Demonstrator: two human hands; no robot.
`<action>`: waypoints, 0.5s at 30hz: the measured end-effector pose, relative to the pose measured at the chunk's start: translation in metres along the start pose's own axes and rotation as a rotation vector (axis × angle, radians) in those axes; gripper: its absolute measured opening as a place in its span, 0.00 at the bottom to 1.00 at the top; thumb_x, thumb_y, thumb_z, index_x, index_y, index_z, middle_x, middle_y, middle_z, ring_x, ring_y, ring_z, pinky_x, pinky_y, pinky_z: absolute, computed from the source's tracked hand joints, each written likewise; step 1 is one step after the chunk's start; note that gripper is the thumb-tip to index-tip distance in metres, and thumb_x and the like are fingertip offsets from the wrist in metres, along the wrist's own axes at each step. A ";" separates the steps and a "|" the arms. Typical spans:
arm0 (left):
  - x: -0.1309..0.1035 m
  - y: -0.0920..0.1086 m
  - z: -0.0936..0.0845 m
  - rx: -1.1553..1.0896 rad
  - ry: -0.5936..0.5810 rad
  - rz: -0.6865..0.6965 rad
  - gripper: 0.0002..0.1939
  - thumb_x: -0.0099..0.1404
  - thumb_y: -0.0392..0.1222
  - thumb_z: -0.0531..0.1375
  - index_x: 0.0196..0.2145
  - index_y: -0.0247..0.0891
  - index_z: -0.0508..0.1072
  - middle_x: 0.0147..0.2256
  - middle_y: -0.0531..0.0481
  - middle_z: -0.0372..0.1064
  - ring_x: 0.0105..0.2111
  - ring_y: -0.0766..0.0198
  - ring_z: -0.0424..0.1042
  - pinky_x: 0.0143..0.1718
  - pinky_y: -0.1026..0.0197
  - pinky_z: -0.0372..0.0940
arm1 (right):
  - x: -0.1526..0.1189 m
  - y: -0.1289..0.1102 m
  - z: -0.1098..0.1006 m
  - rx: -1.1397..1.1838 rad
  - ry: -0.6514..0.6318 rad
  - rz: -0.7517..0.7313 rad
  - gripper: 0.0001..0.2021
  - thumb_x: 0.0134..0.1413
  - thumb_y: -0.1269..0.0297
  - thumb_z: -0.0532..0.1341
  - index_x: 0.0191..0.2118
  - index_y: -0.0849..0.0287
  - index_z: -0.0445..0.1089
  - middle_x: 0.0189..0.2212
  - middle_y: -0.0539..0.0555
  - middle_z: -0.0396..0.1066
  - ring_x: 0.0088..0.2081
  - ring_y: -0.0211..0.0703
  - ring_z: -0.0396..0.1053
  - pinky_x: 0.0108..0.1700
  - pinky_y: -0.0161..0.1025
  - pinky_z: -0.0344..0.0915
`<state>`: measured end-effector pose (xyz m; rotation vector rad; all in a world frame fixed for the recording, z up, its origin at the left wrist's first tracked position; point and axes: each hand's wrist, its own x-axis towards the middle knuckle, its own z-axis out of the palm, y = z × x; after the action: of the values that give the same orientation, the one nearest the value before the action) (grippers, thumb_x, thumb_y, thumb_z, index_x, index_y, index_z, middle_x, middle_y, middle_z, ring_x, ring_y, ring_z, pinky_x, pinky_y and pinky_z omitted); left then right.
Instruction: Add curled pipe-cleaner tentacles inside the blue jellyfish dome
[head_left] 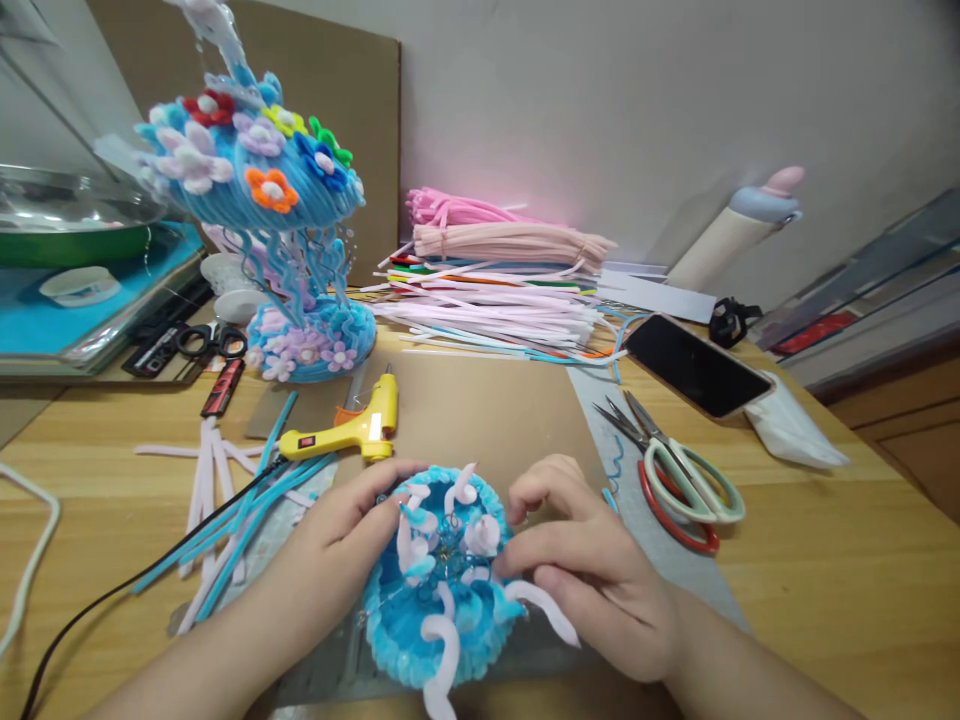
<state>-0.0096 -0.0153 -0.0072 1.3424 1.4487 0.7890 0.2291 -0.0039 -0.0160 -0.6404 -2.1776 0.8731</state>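
Note:
A blue bowl-shaped piece made of fuzzy pipe cleaners [405,640] lies hollow side up at the front of the table. Curled white and blue pipe-cleaner strands and thin wire coils stick out from its inside. My left hand [352,530] grips its left rim, thumb over the edge. At the right rim, my right hand [600,560] has bent fingers in among the strands; whatever they pinch is hidden. One curled white strand [551,610] runs out beside the right thumb. Behind the left hand lies a yellow glue gun [356,430].
A finished-looking jellyfish decoration [300,180] with felt-like flowers stands at back left. Pipe-cleaner bundles [495,290] are stacked at the wall. To the right lie scissors [682,480] and a phone [697,365]. Loose pipe cleaners [232,530] and a black cord [150,575] lie left.

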 end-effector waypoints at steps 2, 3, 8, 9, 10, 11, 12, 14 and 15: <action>0.000 -0.002 -0.001 -0.016 -0.007 -0.002 0.18 0.61 0.47 0.56 0.45 0.42 0.79 0.45 0.48 0.79 0.45 0.52 0.75 0.45 0.57 0.70 | -0.001 0.000 0.000 0.044 -0.029 0.017 0.13 0.58 0.70 0.54 0.40 0.57 0.77 0.40 0.54 0.63 0.43 0.44 0.63 0.47 0.47 0.55; -0.001 -0.002 -0.001 -0.026 -0.012 -0.002 0.18 0.61 0.47 0.56 0.45 0.41 0.79 0.45 0.48 0.79 0.46 0.51 0.75 0.46 0.58 0.69 | -0.001 0.000 0.000 0.056 -0.040 0.023 0.13 0.58 0.69 0.54 0.40 0.56 0.77 0.40 0.54 0.63 0.43 0.44 0.63 0.48 0.47 0.55; -0.002 -0.002 -0.001 -0.075 -0.020 -0.026 0.18 0.61 0.48 0.57 0.45 0.41 0.78 0.45 0.48 0.79 0.45 0.51 0.75 0.45 0.59 0.69 | 0.000 0.000 -0.002 0.067 -0.023 0.024 0.13 0.58 0.67 0.54 0.37 0.58 0.78 0.36 0.53 0.63 0.39 0.43 0.63 0.45 0.47 0.55; -0.003 -0.002 -0.001 -0.086 -0.024 -0.032 0.18 0.61 0.48 0.58 0.46 0.41 0.78 0.45 0.48 0.78 0.45 0.52 0.75 0.45 0.59 0.69 | 0.001 0.000 -0.002 0.060 -0.028 0.020 0.13 0.58 0.67 0.54 0.38 0.58 0.78 0.36 0.54 0.63 0.39 0.43 0.63 0.45 0.48 0.55; -0.003 -0.002 -0.001 -0.088 -0.027 -0.032 0.18 0.61 0.48 0.58 0.46 0.41 0.78 0.45 0.48 0.78 0.45 0.52 0.75 0.45 0.60 0.69 | 0.002 0.000 -0.002 0.050 -0.040 0.013 0.13 0.58 0.67 0.55 0.38 0.58 0.78 0.36 0.54 0.63 0.40 0.44 0.63 0.45 0.48 0.55; -0.003 -0.002 -0.001 -0.082 -0.027 -0.030 0.18 0.62 0.49 0.58 0.46 0.41 0.78 0.45 0.48 0.78 0.45 0.52 0.75 0.45 0.60 0.69 | 0.002 -0.001 -0.003 0.040 -0.052 0.003 0.13 0.57 0.68 0.55 0.38 0.58 0.78 0.35 0.54 0.63 0.40 0.44 0.63 0.45 0.48 0.55; -0.003 -0.002 -0.001 -0.071 -0.023 -0.026 0.18 0.62 0.49 0.58 0.46 0.41 0.78 0.45 0.48 0.78 0.46 0.52 0.74 0.45 0.60 0.68 | 0.003 -0.001 -0.003 0.031 -0.057 -0.011 0.13 0.57 0.68 0.55 0.38 0.58 0.78 0.35 0.54 0.64 0.39 0.44 0.64 0.44 0.48 0.55; -0.002 -0.003 -0.002 -0.049 -0.018 -0.016 0.19 0.63 0.50 0.57 0.47 0.42 0.78 0.46 0.48 0.78 0.47 0.52 0.74 0.46 0.59 0.68 | 0.003 -0.001 -0.004 0.014 -0.051 -0.035 0.13 0.56 0.69 0.55 0.38 0.58 0.78 0.34 0.53 0.64 0.38 0.43 0.64 0.43 0.48 0.55; -0.002 -0.003 -0.002 -0.043 -0.021 -0.012 0.19 0.63 0.51 0.57 0.47 0.42 0.78 0.46 0.47 0.78 0.47 0.52 0.74 0.46 0.59 0.68 | 0.003 -0.001 -0.004 0.005 -0.033 -0.044 0.12 0.57 0.69 0.56 0.38 0.58 0.77 0.33 0.53 0.64 0.37 0.42 0.64 0.43 0.47 0.55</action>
<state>-0.0123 -0.0177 -0.0090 1.3049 1.4144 0.7923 0.2299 -0.0012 -0.0119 -0.5773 -2.2104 0.8715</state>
